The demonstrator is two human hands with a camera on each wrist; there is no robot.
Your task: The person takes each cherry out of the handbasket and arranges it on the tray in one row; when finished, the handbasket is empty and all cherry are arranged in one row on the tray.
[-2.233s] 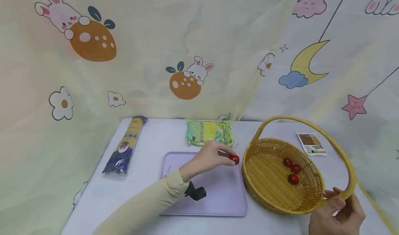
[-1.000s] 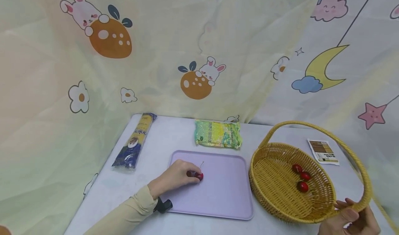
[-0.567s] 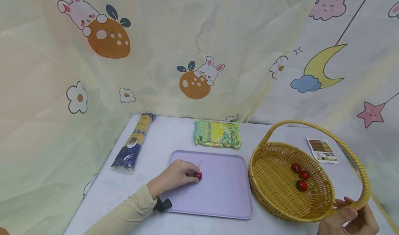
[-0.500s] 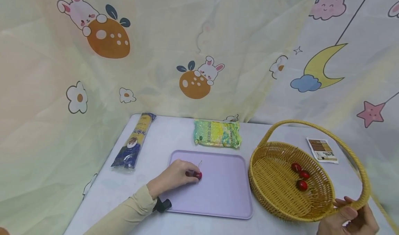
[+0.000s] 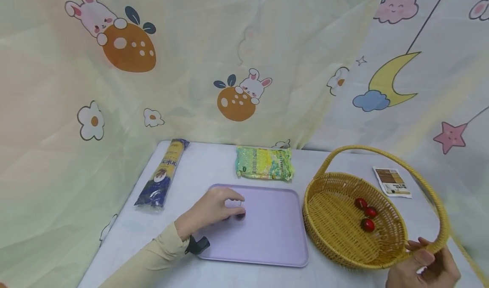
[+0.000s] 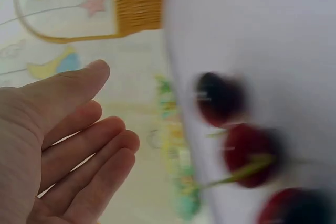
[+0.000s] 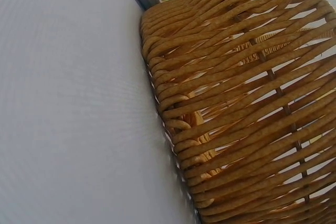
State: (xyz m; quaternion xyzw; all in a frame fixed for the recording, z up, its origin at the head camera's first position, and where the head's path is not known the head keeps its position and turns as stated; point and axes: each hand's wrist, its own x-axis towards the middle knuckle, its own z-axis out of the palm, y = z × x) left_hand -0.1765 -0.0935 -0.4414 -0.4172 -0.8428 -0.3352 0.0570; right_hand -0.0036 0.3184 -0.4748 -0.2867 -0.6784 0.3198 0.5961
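Note:
My left hand (image 5: 210,209) is over the left part of a lilac tray (image 5: 275,228), thumb and fingers apart. In the left wrist view this hand (image 6: 63,135) is empty, and three blurred dark red cherries (image 6: 249,156) lie apart from it, one showing a green stem. From the head, a cherry (image 5: 240,216) shows by the thumb tip; the hand hides the others. My right hand (image 5: 424,266) grips the wicker basket (image 5: 324,247) where the handle meets the rim. Three cherries (image 5: 367,225) lie inside. Only the basket's woven side (image 7: 236,98) fills the right wrist view, without the hand.
Behind the tray lies a green and yellow packet (image 5: 264,163). A long blue and yellow bag (image 5: 162,175) lies at the table's left. Beyond the basket is a small white and brown sachet (image 5: 392,182). A printed cloth (image 5: 183,67) hangs behind the table.
My left hand carried a cherry from beside the basket leftward to the tray, then let go, its fingers spreading and lifting slightly. My right hand keeps its grip on the basket.

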